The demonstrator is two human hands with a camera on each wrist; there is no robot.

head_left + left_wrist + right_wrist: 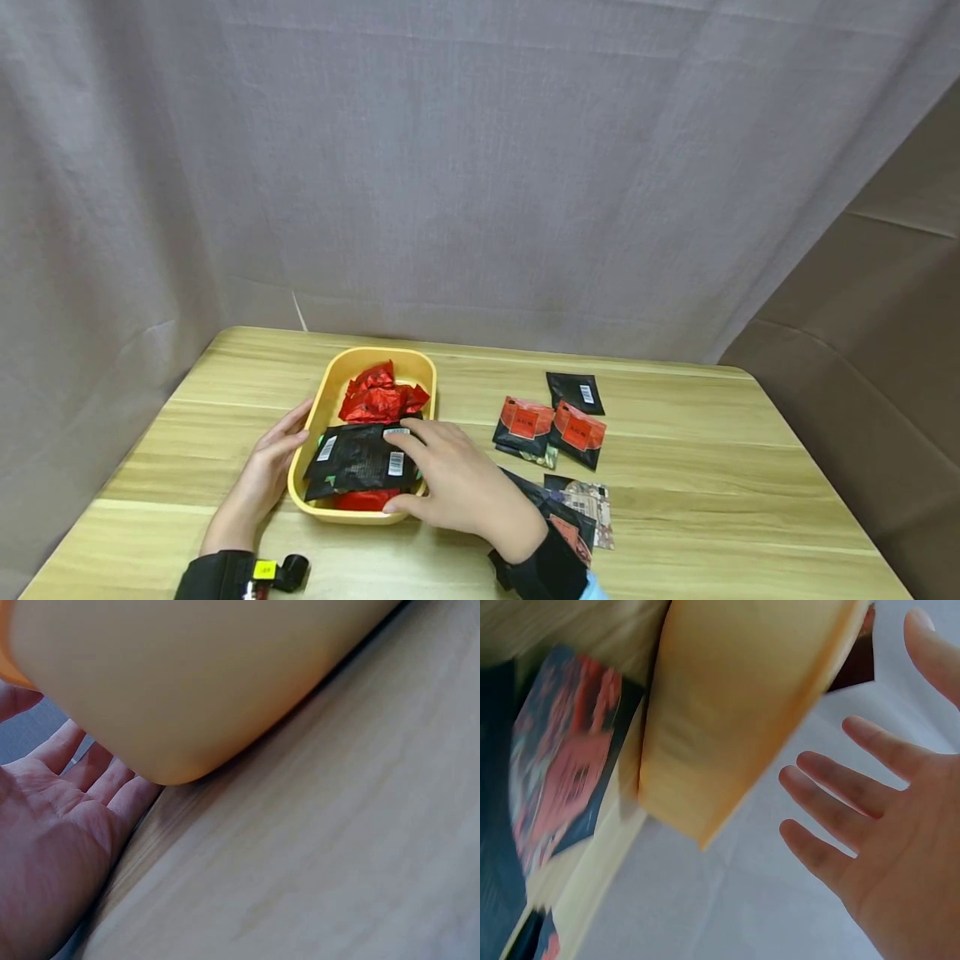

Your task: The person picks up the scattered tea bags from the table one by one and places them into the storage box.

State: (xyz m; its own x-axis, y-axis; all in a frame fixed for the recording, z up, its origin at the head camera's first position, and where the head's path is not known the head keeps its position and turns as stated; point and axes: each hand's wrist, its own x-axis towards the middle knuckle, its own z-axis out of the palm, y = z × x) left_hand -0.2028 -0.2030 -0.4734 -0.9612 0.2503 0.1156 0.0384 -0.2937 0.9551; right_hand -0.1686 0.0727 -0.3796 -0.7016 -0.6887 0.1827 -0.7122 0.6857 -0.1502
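Head view: grey curtain (480, 192) behind wooden table (720, 475); left fingers (291, 422) spread against tray (352, 516), right fingers (411, 447) spread above.

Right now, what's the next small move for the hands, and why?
Probably swing the right hand off the yellow tray toward the loose packets: it appears to hold nothing, the left hand is against the tray's side, and those packets lie outside it.

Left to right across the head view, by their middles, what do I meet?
Left hand, yellow tray, right hand, leftmost black-and-red sachet on the table, black-and-red sachet just right of it.
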